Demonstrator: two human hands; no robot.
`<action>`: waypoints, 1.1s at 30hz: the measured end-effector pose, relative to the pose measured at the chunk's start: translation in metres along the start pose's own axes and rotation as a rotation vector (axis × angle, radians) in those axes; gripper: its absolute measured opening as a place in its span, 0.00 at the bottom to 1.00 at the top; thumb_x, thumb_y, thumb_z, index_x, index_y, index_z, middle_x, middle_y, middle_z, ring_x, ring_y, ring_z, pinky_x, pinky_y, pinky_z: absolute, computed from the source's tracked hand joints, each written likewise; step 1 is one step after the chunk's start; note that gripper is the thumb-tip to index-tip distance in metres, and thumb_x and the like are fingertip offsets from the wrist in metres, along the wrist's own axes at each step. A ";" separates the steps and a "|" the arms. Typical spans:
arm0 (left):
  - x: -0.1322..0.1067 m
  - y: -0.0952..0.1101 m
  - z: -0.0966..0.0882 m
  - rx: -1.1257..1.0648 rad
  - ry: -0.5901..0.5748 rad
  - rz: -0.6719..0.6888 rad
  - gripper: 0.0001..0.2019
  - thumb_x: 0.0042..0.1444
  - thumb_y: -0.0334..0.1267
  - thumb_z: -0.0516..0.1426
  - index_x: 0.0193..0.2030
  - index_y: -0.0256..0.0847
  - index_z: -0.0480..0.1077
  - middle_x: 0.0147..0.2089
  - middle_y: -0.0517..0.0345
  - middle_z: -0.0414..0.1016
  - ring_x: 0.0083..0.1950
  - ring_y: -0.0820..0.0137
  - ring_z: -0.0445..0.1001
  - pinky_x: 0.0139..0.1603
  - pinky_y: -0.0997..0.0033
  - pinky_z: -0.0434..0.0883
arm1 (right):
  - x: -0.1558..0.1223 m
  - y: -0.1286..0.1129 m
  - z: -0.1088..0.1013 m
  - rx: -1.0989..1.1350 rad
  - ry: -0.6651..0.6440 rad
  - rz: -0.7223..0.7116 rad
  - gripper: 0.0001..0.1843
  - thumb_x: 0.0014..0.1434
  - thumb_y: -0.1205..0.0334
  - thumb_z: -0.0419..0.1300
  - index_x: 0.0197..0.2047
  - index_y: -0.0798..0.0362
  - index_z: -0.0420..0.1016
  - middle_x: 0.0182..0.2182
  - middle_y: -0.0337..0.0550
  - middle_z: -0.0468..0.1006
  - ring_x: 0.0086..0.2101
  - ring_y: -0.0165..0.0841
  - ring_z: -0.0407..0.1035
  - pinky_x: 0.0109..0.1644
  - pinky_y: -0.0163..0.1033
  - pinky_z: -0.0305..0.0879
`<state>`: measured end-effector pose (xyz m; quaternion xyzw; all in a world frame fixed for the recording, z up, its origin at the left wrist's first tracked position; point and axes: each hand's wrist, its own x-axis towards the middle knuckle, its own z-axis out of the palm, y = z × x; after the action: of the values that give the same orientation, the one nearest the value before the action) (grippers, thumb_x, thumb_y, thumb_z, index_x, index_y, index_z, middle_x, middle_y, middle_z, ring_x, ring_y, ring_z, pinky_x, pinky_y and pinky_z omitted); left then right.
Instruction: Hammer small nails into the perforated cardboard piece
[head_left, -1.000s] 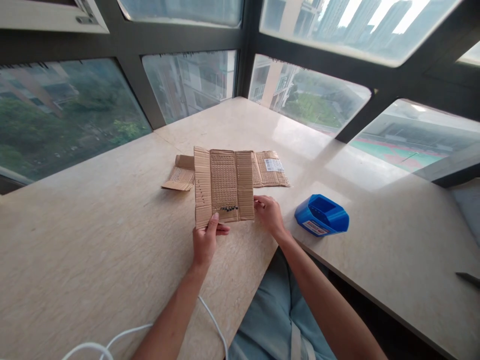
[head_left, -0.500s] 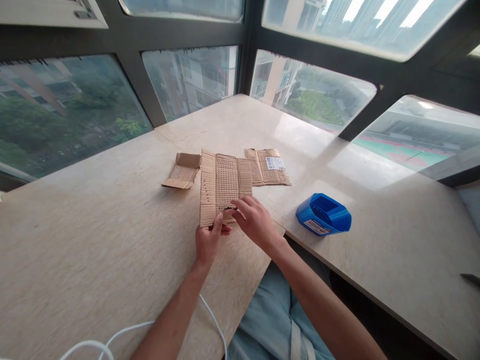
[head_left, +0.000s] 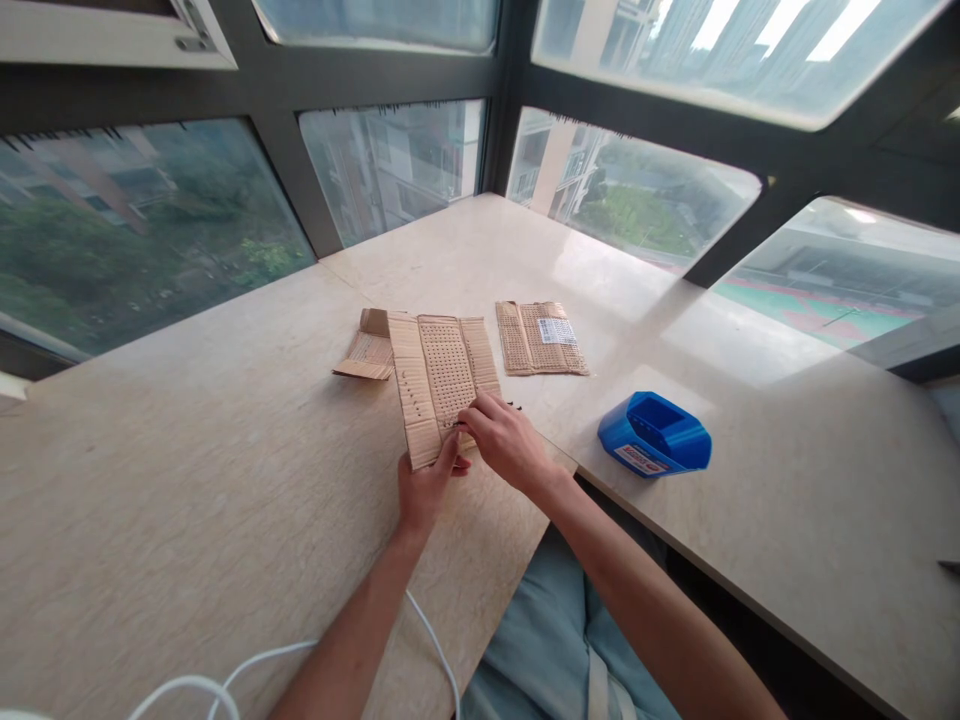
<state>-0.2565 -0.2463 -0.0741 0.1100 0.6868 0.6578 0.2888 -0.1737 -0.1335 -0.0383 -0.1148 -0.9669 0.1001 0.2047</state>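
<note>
A creased cardboard sheet [head_left: 448,365] with rows of small holes is held tilted above the counter. My left hand [head_left: 429,492] grips its lower edge, thumb on the front and fingers behind. Over the sheet's lower right part, my right hand [head_left: 504,440] is closed with its fingertips pinched near the left thumb. A small dark thing [head_left: 459,424] shows at those fingertips; its kind is too small to tell. More dark bits [head_left: 514,406] poke out beyond the right knuckles. The right hand covers part of the sheet's lower edge.
A folded cardboard piece [head_left: 366,350] lies behind the sheet at left. Another holed cardboard piece [head_left: 541,345] with a white label lies at right. A blue plastic bin [head_left: 654,435] stands near the counter's [head_left: 187,480] front edge. A white cable [head_left: 431,630] runs by my left forearm.
The cardboard sheet has tilted and dropped slightly, now overlapping the left folded piece and apart from the labelled one. My right fingers have closed in at the lower edge. The view has shifted slightly.
</note>
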 end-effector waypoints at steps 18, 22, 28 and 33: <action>0.000 0.000 0.003 -0.051 0.089 0.009 0.16 0.49 0.47 0.62 0.32 0.32 0.75 0.21 0.55 0.76 0.21 0.63 0.78 0.19 0.71 0.76 | -0.012 0.018 0.007 0.457 0.252 0.400 0.08 0.67 0.61 0.53 0.39 0.51 0.74 0.36 0.45 0.76 0.36 0.35 0.70 0.40 0.38 0.66; 0.001 -0.001 0.002 -0.020 0.088 0.023 0.17 0.50 0.47 0.61 0.33 0.31 0.75 0.20 0.55 0.76 0.21 0.62 0.78 0.19 0.70 0.77 | -0.020 0.030 0.032 0.808 0.399 0.755 0.10 0.61 0.54 0.56 0.34 0.51 0.70 0.27 0.41 0.75 0.29 0.34 0.71 0.33 0.38 0.67; 0.002 -0.003 0.001 -0.063 0.088 0.043 0.18 0.50 0.48 0.62 0.36 0.31 0.73 0.22 0.55 0.76 0.21 0.63 0.78 0.20 0.69 0.78 | -0.023 0.055 0.033 0.839 0.464 0.822 0.16 0.61 0.48 0.54 0.37 0.53 0.70 0.29 0.43 0.77 0.27 0.32 0.72 0.28 0.35 0.68; 0.002 -0.004 0.001 -0.070 0.095 0.047 0.20 0.49 0.50 0.62 0.37 0.31 0.74 0.23 0.54 0.77 0.21 0.62 0.78 0.21 0.67 0.78 | -0.032 0.068 0.023 0.697 0.458 0.767 0.13 0.59 0.53 0.58 0.38 0.53 0.76 0.32 0.45 0.79 0.32 0.35 0.72 0.38 0.40 0.69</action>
<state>-0.2567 -0.2451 -0.0788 0.0848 0.6736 0.6924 0.2441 -0.1427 -0.0809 -0.0873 -0.4021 -0.6968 0.4531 0.3839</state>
